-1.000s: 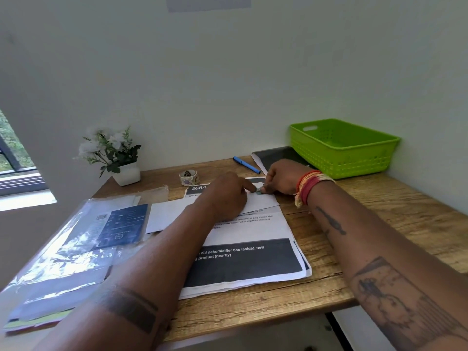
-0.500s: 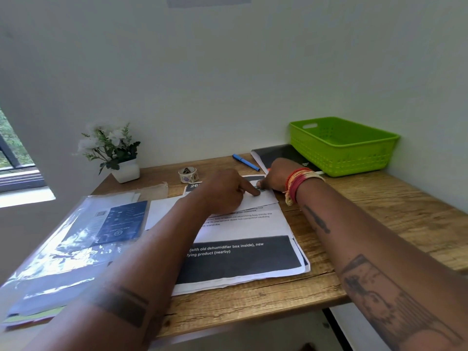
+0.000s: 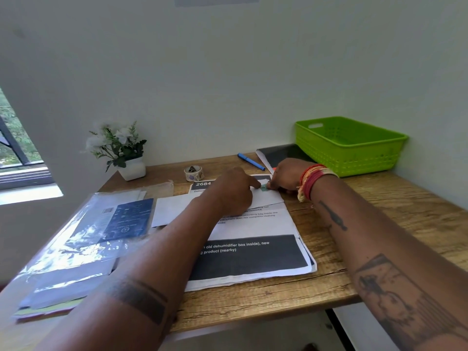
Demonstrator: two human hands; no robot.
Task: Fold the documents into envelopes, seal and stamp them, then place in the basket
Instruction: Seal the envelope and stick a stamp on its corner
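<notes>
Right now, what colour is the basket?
Bright green basket, seen in the head view.

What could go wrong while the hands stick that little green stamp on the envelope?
1. The stamp sits right at the corner of the white envelope, so it might go on crooked or hang over the edge.
2. The envelope lies on loose printed sheets, so a push from the left hand could slide it.
3. The right hand hides part of the corner, so aiming is harder.

One green basket (image 3: 349, 145), one blue pen (image 3: 251, 162), one tape roll (image 3: 193, 172), one potted plant (image 3: 119, 150), two hands.
</notes>
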